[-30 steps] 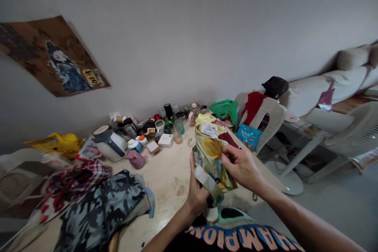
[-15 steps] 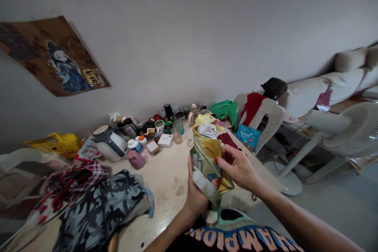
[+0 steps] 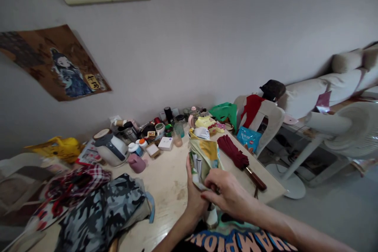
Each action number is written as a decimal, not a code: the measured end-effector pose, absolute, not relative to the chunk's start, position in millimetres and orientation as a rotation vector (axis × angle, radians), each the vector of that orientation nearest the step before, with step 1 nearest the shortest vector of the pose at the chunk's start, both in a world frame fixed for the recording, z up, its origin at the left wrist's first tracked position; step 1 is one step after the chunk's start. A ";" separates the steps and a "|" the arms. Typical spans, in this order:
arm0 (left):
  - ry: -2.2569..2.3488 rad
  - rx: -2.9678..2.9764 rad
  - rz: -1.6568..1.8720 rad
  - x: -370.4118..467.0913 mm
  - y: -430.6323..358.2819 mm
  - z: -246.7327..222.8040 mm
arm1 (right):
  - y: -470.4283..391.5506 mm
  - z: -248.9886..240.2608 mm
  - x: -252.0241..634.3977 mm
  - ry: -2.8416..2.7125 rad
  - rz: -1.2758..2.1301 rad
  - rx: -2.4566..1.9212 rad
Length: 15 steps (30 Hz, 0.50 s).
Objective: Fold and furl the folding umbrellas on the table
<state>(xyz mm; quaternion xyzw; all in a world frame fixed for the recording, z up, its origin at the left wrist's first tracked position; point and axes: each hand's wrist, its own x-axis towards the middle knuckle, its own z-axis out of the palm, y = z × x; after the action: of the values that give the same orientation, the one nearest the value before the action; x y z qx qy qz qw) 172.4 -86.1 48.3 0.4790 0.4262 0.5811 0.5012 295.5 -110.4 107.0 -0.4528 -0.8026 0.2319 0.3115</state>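
A folded umbrella (image 3: 209,150) with yellow, green and white cloth stands out in front of my chest, its white handle (image 3: 211,217) pointing toward me. My left hand (image 3: 195,195) wraps round its lower left side. Lower on the cloth, my right hand (image 3: 223,191) pinches the fabric, its fingers curled near the handle. To the right, a dark red folded umbrella (image 3: 233,151) with a brown handle lies on the table (image 3: 168,177).
Bottles, cups and small boxes crowd the table's back, with a kettle (image 3: 110,147) and pink jug (image 3: 136,163) at left. Camouflage cloth (image 3: 103,204) covers the front left. A white chair (image 3: 270,124) and a fan (image 3: 351,126) stand at right.
My right hand has moved down and left along the cloth, toward the handle. The loose flap has been drawn in, and the dark red umbrella shows more fully.
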 end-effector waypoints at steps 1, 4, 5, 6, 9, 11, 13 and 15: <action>1.039 1.156 1.407 172.2 -86.1 49.1 | -110.3 108.5 295.2 -2.119 0.636 -1.172; 1.092 1.186 1.435 170.9 -86.4 54.9 | -109.6 118.1 299.9 -2.047 0.792 -1.108; 1.112 1.204 1.436 170.6 -86.7 57.2 | -108.8 121.9 302.4 -2.012 0.882 -1.119; 1.122 1.212 1.440 170.5 -87.0 59.3 | -107.5 125.4 304.7 -1.974 1.006 -1.129; 1.078 1.183 1.462 171.3 -87.7 61.7 | -100.9 130.3 309.3 -1.747 1.436 -1.125; 1.055 1.167 1.478 171.9 -87.5 59.9 | -96.7 129.0 310.7 -1.601 1.624 -1.151; 1.078 1.169 1.478 172.1 -86.9 56.8 | -94.6 127.4 311.7 -1.571 1.703 -1.195; 1.085 1.140 1.489 172.2 -86.3 54.4 | -94.9 127.9 312.4 -1.604 1.708 -1.169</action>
<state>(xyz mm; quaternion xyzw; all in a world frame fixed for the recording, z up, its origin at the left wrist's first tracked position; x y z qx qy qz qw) 172.2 -86.3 54.4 0.4648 0.4426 0.6072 0.4684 312.4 -94.9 127.9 -0.4311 -0.5918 0.6301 0.2587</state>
